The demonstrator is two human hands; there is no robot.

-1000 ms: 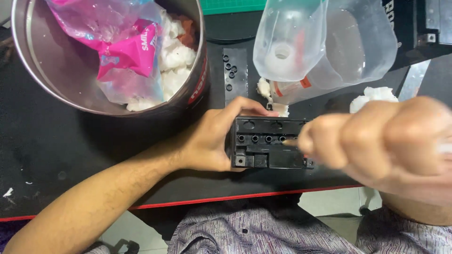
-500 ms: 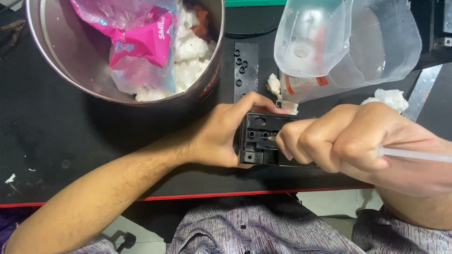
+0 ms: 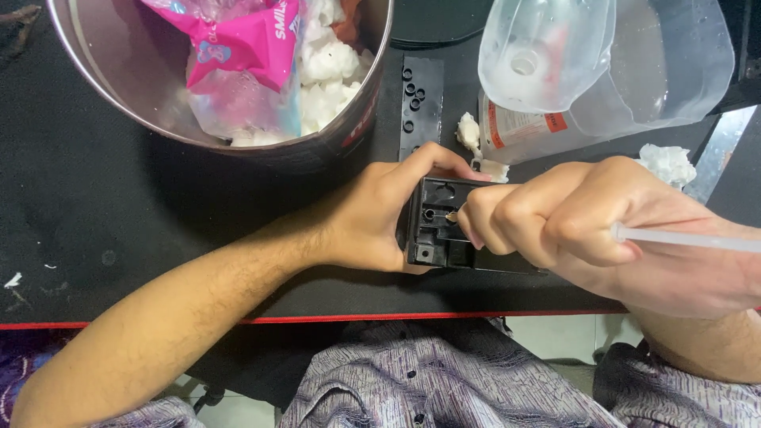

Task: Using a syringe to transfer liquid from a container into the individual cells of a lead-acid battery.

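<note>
A small black plastic block [image 3: 434,230] with holes and recesses lies on the black table near its front edge. My left hand [image 3: 380,210] wraps around the block's left end and holds it. My right hand [image 3: 579,222] is closed around a thin white stick [image 3: 690,239] that runs out to the right. The stick's tip [image 3: 450,215] touches the top of the block among its recesses. The right part of the block is hidden under my right hand.
A round metal bin [image 3: 158,119] with pink plastic wrapping [image 3: 246,47] and white cotton sits at the back left. A clear plastic bottle [image 3: 602,71] lies at the back right. A flat black strip with holes [image 3: 418,103] and cotton bits [image 3: 469,131] lie behind the block.
My right hand has shifted left over the block, and the stick's tip now rests on it. The left hand keeps its hold on the block.
</note>
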